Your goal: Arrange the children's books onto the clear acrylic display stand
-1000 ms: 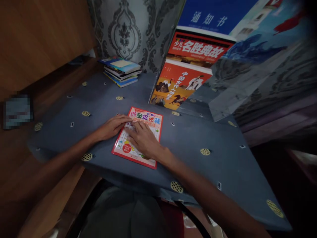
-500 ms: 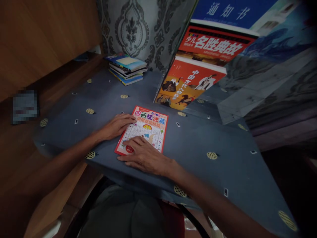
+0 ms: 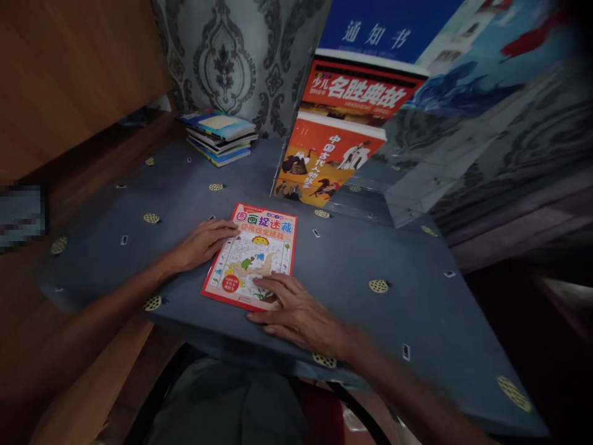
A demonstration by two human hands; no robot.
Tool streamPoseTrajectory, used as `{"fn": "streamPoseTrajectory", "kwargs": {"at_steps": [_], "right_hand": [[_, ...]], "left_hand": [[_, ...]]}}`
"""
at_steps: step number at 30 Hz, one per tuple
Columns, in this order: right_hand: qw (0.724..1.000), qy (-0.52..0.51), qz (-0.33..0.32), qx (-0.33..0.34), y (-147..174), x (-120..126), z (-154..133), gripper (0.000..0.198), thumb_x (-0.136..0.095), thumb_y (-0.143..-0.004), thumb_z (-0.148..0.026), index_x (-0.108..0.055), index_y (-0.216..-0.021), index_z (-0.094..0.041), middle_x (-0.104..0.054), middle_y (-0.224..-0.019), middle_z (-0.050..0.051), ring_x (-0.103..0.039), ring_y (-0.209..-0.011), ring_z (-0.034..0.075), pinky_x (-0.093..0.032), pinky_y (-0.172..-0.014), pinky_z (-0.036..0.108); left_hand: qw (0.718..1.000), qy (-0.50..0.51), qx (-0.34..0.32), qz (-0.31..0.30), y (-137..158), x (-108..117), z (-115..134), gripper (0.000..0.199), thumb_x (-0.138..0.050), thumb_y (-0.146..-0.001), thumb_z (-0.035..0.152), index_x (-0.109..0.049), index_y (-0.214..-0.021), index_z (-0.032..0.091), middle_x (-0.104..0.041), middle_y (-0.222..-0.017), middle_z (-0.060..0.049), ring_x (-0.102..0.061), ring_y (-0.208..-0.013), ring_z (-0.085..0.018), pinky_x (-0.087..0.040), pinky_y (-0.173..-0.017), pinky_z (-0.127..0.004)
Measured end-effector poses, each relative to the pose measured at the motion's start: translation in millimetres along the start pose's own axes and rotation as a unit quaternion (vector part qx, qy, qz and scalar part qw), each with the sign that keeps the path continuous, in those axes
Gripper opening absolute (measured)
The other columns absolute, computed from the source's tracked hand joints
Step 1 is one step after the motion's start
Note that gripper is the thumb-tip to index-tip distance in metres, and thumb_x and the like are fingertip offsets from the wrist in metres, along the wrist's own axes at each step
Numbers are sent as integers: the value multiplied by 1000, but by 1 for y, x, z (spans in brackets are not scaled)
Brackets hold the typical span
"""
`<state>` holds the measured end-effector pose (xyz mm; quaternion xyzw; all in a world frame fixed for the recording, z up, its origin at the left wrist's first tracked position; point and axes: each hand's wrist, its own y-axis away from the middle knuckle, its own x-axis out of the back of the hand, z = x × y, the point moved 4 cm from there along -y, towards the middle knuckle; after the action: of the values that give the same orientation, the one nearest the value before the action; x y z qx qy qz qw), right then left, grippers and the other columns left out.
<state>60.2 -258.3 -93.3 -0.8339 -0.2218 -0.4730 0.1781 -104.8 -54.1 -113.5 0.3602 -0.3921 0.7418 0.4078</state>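
Note:
A thin picture book (image 3: 259,253) with a red border and a sun on its cover lies flat on the cloth-covered table. My left hand (image 3: 204,244) rests at the book's left edge, its fingertips on the upper left of the cover and its fingers stretched out. Over the lower right corner of the book lies my right hand (image 3: 296,312), fingers extended and partly covering the corner. Neither hand grips the book.
A clear display rack (image 3: 403,191) stands at the back with upright books, the lowest an orange book (image 3: 324,164). A pile of books (image 3: 220,139) lies at the back left near the patterned wall. The tablecloth (image 3: 343,266) has pineapple prints.
My right hand has slid rightward across the cover toward its lower right corner, uncovering the lower left part. The left hand stays at the left edge. The view has shifted slightly.

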Motion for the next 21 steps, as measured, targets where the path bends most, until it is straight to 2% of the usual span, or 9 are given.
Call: {"fn": "streamPoseTrajectory", "kwargs": {"at_steps": [6,10,13,16,19,21], "right_hand": [[999,-19,35,-23,24,5,4,29,-57,-100,-34,-71,-125,-31,-46,-151,11,-37,-141,27,-43,-111,52],[998,-33,42,-29,32,7,6,28,-56,-100,-34,-72,-123,-31,-47,-153,10,-38,-143,27,-40,-113,54],[997,-47,44,-38,33,8,7,27,-56,-100,-35,-73,-121,-32,-47,-154,8,-38,-144,26,-39,-114,55],[996,-55,48,-51,33,8,7,26,-57,-99,-35,-74,-119,-33,-48,-153,7,-39,-144,26,-39,-114,55],[995,-57,56,-58,33,8,7,26,-58,-98,-35,-74,-118,-33,-50,-151,7,-39,-143,26,-40,-113,54],[995,-56,55,-55,32,10,6,25,-59,-98,-35,-75,-118,-32,-52,-150,7,-40,-142,26,-39,-113,53]], "left_hand": [[1000,-20,-10,4,1,0,2,37,-36,-105,28,-60,-132,25,-63,-138,-9,-57,-129,-21,-43,-110,-50],[998,-44,5,-35,4,2,8,43,-36,-105,41,-53,-140,24,-56,-146,-10,-51,-135,-23,-37,-116,-51],[993,-77,9,-85,14,2,15,66,-44,-98,60,-36,-154,25,-40,-160,-12,-36,-148,-28,-28,-121,-53],[988,-107,-1,-115,27,-1,24,93,-51,-87,74,-19,-160,25,-26,-166,-14,-24,-153,-33,-22,-122,-56],[986,-125,-31,-110,34,-10,40,105,-51,-82,79,-9,-162,24,-23,-166,-18,-23,-153,-36,-13,-123,-60],[984,-131,-53,-105,33,-19,55,109,-49,-81,81,-8,-162,22,-25,-165,-20,-23,-153,-36,-7,-123,-60]]}}
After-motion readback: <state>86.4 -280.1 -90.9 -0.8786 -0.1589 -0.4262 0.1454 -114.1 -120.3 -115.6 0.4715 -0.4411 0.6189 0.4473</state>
